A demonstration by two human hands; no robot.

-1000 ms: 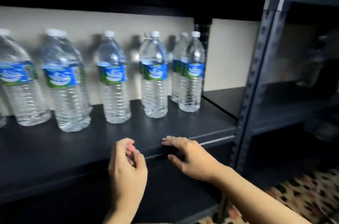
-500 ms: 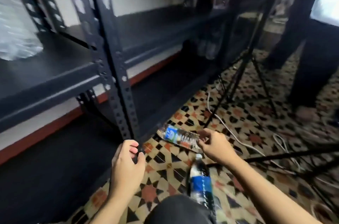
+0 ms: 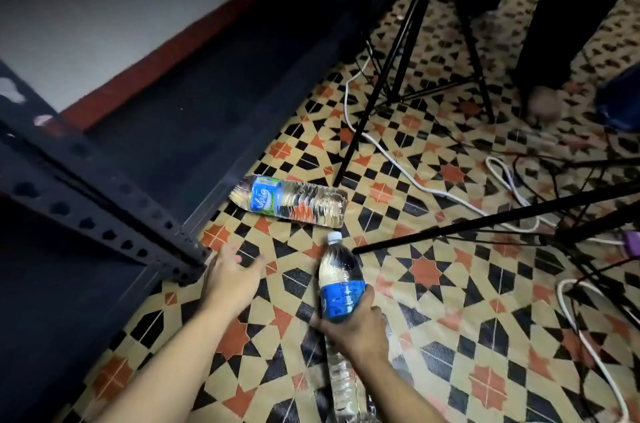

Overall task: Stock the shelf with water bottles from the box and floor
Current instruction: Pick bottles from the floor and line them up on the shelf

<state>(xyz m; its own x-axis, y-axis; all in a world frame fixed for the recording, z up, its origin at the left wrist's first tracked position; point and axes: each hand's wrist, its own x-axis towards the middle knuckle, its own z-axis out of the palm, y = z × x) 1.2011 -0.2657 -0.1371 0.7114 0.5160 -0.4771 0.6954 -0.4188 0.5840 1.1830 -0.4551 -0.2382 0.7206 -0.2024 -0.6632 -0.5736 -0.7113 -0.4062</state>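
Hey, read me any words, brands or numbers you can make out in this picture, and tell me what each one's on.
Blue and green label on the lying bottle: white script logo, too blurred to read.
Blue label on the bottle in the right hand: a pale mark at its edge, no legible text.
No other writing shows.

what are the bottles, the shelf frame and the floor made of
Held bottle and the bottle lying on the floor: clear glossy ribbed plastic, apparently; tiles show through, with blue printed labels. Shelf frame: probably metal with a matte dark finish, given its punched holes. Floor: looks like patterned tile in tan, black and red, though printed vinyl is possible.
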